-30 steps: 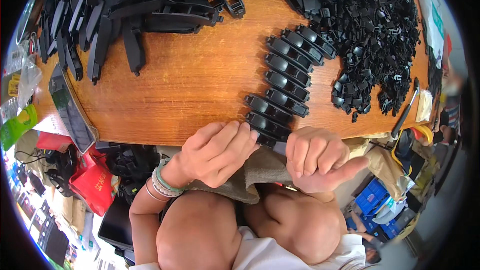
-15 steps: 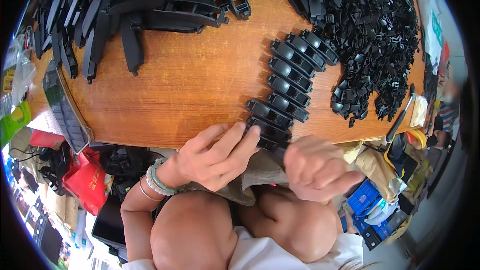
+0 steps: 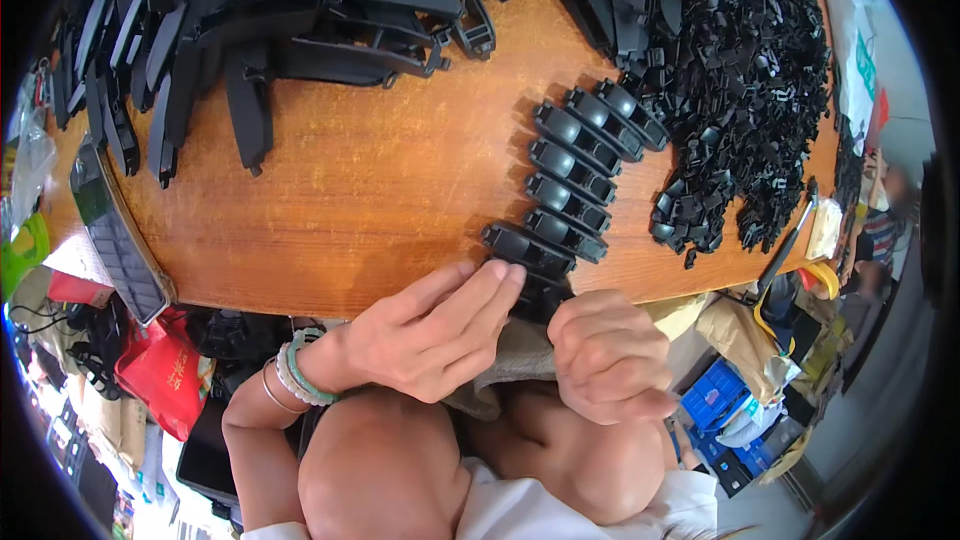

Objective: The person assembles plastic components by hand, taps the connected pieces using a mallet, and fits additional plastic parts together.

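My left hand has its fingertips pressed together at the left end of a black plastic part by the table's near edge. Close by on the right, my right hand is curled into a fist against that part's other end; whatever lies inside the fist is hidden. Just beyond my fingers, a slanting row of black plastic parts with glossy domed middles runs up the wooden table. A grey cloth lies over my lap under the hands.
Long black plastic pieces are piled at the far left. A heap of small black clips covers the far right. A black-handled tool rests at the right edge, a dark panel at the left. A blue crate stands below.
The whole view has shifted a little, so the table sits lower. My right hand, blurred before with its thumb sticking out, is now a tighter fist. My left hand stays at the part.
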A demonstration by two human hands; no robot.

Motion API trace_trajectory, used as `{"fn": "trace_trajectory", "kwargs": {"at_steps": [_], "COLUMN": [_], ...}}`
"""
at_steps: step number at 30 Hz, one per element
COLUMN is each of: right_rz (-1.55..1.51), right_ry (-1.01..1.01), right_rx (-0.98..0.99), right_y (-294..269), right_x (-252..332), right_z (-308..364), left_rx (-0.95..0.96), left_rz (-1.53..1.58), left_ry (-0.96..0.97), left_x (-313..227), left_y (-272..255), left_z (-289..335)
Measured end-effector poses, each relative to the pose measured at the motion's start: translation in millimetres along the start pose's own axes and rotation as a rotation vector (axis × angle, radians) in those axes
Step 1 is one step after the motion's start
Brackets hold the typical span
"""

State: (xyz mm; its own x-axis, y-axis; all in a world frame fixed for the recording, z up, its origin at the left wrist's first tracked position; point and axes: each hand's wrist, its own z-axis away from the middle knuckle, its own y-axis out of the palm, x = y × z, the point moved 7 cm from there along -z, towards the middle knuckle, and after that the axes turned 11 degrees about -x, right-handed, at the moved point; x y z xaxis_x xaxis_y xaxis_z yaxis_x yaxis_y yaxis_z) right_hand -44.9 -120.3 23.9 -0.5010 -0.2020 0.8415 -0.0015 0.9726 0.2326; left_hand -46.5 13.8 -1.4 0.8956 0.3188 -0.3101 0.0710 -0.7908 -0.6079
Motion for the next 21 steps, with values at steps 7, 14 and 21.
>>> {"fn": "trace_trajectory", "kwargs": {"at_steps": [7,14,21], "right_rz": [-0.181,0.007,-0.110], "right_ry": [-0.016,-0.002,0.071], "right_rx": [-0.274,-0.104,-0.369], "right_y": [-19,-7,-48], "right_x": [-6,-12,5], "right_z": [-14,-13,-16], "left_rx": [0.013,0.064,0.169], "left_rz": [0.046,0.026,0.021], "left_ry": [-0.076,-0.042,-0.091], "left_x": [3,0,9], "left_y": [4,3,11], "left_z": [-7,-6,-28]}}
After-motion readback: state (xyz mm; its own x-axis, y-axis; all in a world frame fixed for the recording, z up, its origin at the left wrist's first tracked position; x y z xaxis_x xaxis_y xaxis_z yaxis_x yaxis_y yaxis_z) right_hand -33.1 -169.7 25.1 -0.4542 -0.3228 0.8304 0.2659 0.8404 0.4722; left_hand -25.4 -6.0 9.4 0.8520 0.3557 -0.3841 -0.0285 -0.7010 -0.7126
